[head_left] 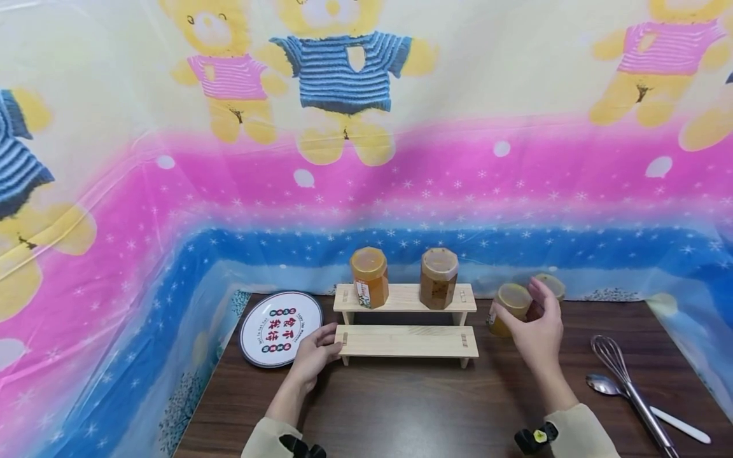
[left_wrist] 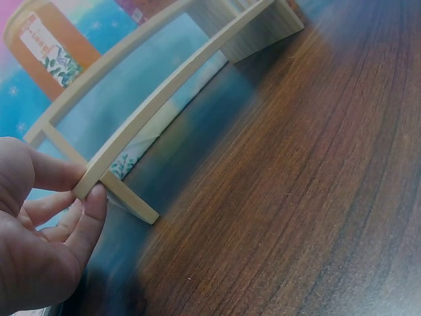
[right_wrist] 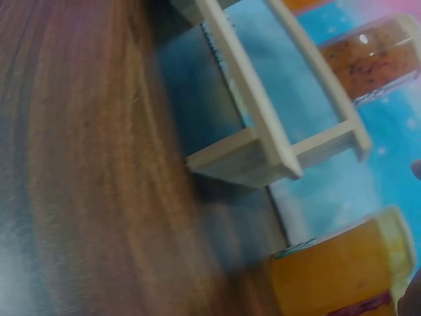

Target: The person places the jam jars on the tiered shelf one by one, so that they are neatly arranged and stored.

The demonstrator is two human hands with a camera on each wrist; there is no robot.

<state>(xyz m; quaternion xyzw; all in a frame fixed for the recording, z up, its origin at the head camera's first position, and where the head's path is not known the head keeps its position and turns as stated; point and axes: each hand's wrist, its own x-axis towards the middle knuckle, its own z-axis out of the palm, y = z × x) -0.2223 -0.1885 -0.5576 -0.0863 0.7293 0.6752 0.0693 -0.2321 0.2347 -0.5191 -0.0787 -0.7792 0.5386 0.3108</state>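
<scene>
Nearest: worktop [head_left: 395, 410]; at R, whisk [head_left: 614, 356] lies across spoon [head_left: 601, 384]. L hand [head_left: 312, 357] pinches L end of the lower tier of the two-tier wooden rack [head_left: 406, 343], thumb below, fingers above. Plate [head_left: 247, 343] sits beside this hand, L of rack. R hand [head_left: 538, 331] is at the front jar [head_left: 511, 305], just R of rack, thumb and fingers spread about its lid; rear jar [head_left: 552, 287] stands close behind, partly hidden by fingers. Can't tell from the partial R wrist view whether R hand grips yet.

Step in hand (judged): steady rack w/ L hand, set R hand on jar. Next move would call for secure thumb-finger contact on front jar w/o disturbing rear jar.

Farther: upper tier carries orange jar [head_left: 369, 280] at L, dark jar [head_left: 439, 280] at R. Behind: bear-print curtain [head_left: 229, 181].
</scene>
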